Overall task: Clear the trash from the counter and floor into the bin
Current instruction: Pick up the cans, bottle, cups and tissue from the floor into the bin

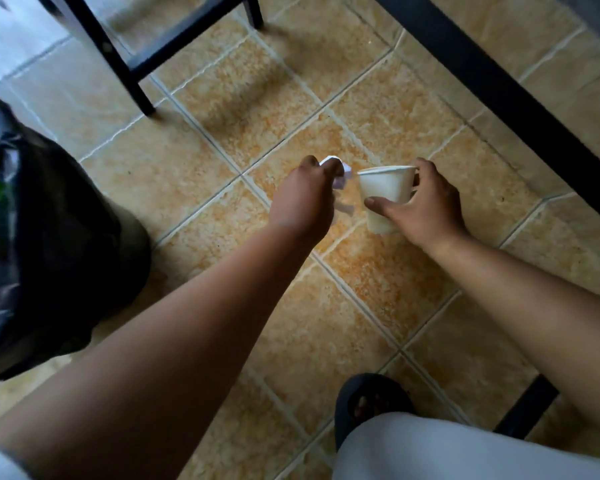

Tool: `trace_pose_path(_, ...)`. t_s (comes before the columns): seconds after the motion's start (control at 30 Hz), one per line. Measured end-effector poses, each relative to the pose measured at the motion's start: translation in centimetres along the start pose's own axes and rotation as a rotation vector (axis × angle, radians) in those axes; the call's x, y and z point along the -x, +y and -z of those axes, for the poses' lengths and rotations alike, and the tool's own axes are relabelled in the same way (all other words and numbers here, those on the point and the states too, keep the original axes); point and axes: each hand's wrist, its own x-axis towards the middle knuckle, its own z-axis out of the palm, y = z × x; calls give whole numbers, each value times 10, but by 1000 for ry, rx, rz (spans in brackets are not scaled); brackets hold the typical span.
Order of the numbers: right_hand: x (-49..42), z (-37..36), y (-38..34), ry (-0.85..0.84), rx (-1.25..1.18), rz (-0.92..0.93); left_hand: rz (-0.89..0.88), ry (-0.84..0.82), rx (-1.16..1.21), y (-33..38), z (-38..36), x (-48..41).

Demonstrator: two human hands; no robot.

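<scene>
Left hand (302,199) grip clamps crumpled paper (340,178); right hand (426,206) clamps unmarked white cup (385,199).

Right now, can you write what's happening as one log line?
left hand: holds paper | right hand: holds cup | bin: at left | both above floor

The floor (194,174) is mottled tan-orange tile crossed by pale grey grout lines, the paper cup (385,188) is cream-white, the crumpled paper (340,178) white, the bin liner (49,237) glossy black, the stool legs (132,64) black, and the sandal (371,403) dark.
</scene>
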Motion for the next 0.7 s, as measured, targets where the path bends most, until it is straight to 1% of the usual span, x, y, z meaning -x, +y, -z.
trace_pose_path(0.13,13,8,-51,46,-67,131,5,142,70,2,56,14)
trace_pose_path(0.3,39,34,-137,114,-234,289,-65,334,-10,10,149,44)
trace_pose_path(0.4,61,43,-194,97,-265,410,-93,419,-56,-7,215,67)
trace_pose_path(0.57,103,34,-279,19,-199,648,-31,416,-224,-56,310,130)
trace_pose_path(0.63,116,25,-306,-30,-162,714,7,407,-270,-83,332,160)
trace_pose_path(0.7,128,14,-327,-89,-143,768,71,413,-261,-112,343,185)
